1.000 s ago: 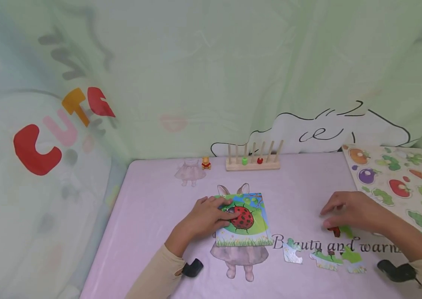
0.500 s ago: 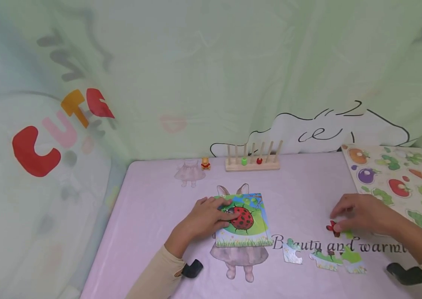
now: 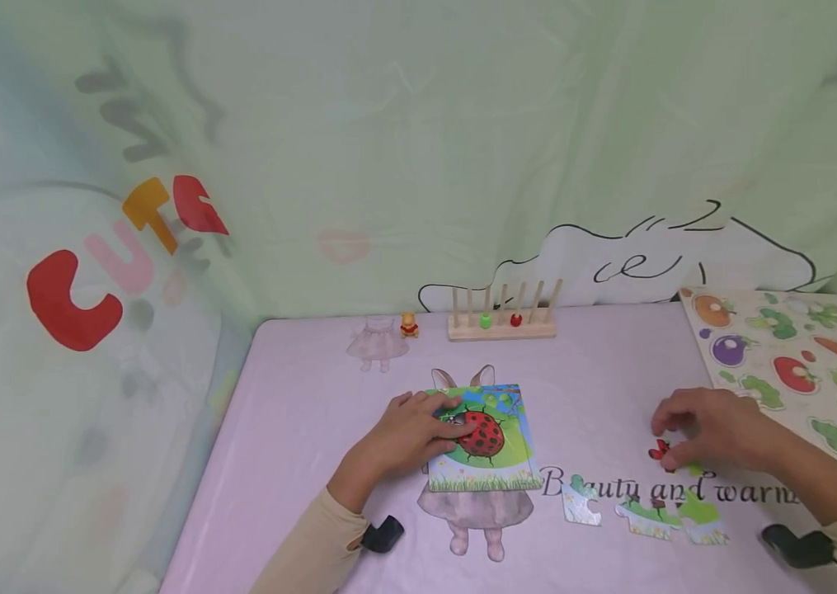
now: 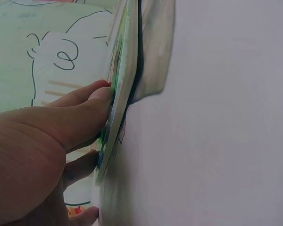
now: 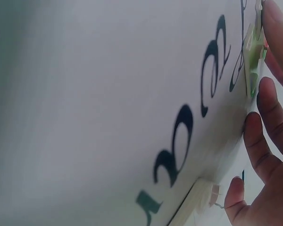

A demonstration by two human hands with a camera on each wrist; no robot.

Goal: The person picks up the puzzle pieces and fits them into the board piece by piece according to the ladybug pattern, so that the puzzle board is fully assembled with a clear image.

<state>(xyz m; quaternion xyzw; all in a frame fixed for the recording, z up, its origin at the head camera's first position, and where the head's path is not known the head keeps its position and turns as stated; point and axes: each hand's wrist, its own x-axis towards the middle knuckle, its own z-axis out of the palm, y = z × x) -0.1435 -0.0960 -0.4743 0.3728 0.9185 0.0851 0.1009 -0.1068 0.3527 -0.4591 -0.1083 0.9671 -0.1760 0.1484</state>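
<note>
My left hand (image 3: 406, 429) rests on a square ladybug picture board (image 3: 485, 481), its fingers spread over the left part. In the left wrist view the thumb and fingertips lie against the face of the board (image 4: 127, 61). To the right, my right hand (image 3: 715, 425) is low over the table, its thumb touching a red-and-black jigsaw piece (image 3: 658, 452); the index fingertip is apart from the thumb. Part of a green piece (image 5: 251, 61) shows near the fingers in the right wrist view. Several jigsaw pieces lie nearer me, including a pale one (image 3: 581, 505) and a green one (image 3: 702, 521).
A wooden peg stand (image 3: 503, 331) with a green and a red bead is at the back, beside a small bear figure (image 3: 408, 326). On the right lies a vegetable picture board (image 3: 755, 425). Green printed cloth (image 3: 359, 165) hangs behind the table.
My right hand has shifted slightly right and away from me, and more of the red-and-black piece shows by the thumb. My left hand and the ladybug board stay put.
</note>
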